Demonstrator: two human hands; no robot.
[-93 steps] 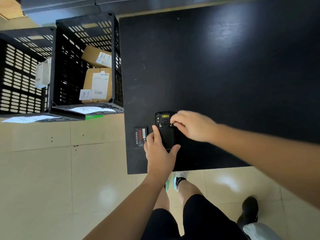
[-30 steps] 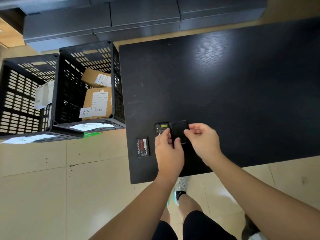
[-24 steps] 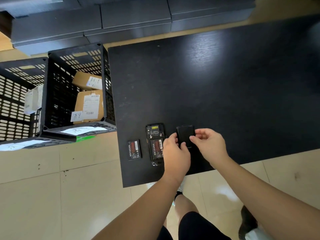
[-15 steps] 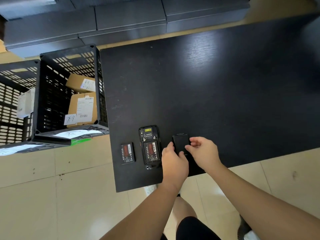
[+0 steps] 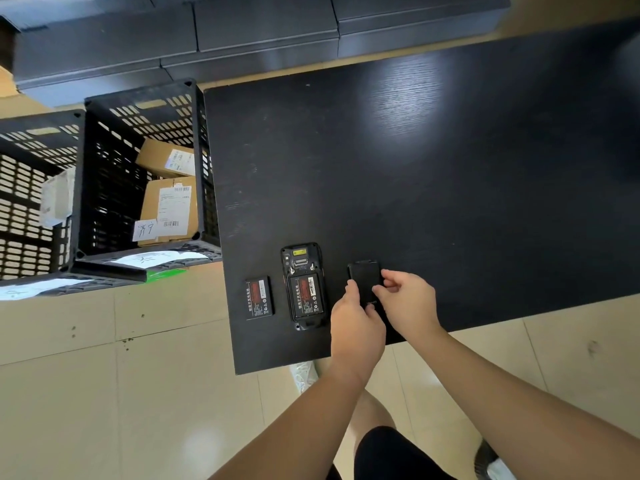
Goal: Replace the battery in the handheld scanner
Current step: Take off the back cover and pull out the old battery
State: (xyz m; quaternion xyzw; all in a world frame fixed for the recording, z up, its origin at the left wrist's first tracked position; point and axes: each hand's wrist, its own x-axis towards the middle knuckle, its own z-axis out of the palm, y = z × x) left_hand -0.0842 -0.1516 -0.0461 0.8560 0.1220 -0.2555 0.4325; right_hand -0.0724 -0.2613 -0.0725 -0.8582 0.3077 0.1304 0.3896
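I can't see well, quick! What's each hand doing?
Left hand: fingers on the black back cover.
Right hand: fingers pinching the same cover's right edge.

The back cover (image 5: 364, 282) has come off the scanner (image 5: 304, 285), baring its battery (image 5: 307, 295).

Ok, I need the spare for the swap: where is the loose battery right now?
The loose battery lies flat on the black table near its front-left corner, just left of the opened scanner.
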